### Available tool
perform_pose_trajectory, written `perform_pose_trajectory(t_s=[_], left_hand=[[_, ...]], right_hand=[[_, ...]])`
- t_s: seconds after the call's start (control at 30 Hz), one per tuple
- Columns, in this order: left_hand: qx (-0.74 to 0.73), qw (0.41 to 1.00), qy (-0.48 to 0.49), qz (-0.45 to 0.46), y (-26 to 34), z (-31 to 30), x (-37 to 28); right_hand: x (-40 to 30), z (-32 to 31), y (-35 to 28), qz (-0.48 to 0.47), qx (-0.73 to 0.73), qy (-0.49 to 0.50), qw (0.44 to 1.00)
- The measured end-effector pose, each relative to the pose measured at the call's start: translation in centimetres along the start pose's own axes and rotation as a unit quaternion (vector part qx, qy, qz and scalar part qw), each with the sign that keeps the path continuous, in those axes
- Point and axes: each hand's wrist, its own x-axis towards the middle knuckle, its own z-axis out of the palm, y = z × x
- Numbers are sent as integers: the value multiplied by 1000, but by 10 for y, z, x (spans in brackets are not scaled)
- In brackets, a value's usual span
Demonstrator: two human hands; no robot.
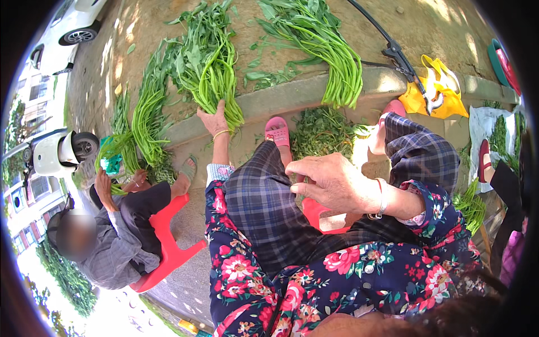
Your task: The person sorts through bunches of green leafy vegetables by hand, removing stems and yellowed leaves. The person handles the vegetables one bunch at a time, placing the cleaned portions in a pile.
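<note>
My left hand point(215, 120) is at the stem ends of a bundle of long-stemmed leafy greens point(214, 78), its thumb and fingers around some stems. The bundle lies on the dirt, its stem ends over a concrete curb point(278, 94). Above my lap, my right hand point(330, 183) is raised with fingers slightly curled and apart, and nothing shows in it. A second bundle of greens point(332, 59) lies farther right, stems hanging over the curb. Loose leaves and trimmings point(322, 132) are heaped on the ground between my pink slippers point(278, 134).
Left, a person on a red plastic stool point(172, 236) handles stems beside more greens point(149, 113). A scooter point(59, 153) and white car point(69, 33) stand beyond. A black pole point(396, 52) reaches a yellow bag point(438, 90). At far right another person's red shoe point(485, 160) shows near a white sheet point(480, 126).
</note>
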Motion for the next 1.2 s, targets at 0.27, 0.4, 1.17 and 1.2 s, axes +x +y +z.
perform_pose_trajectory(t_s=[0.27, 0.4, 1.17, 1.2], left_hand=[[202, 978, -41, -23, -7, -11, -2], [197, 980, -39, -4, -3, -10, -5], [131, 989, -20, -63, 17, -18, 12], [158, 985, -38, -59, 18, -12, 12]], right_hand=[[-1, 0, -1, -31, -38, -18, 999], [-3, -3, -1, -10, -13, -17, 1000], [-11, -7, -7, -11, 1, -21, 1000], [-11, -9, -7, -4, -5, -35, 999]])
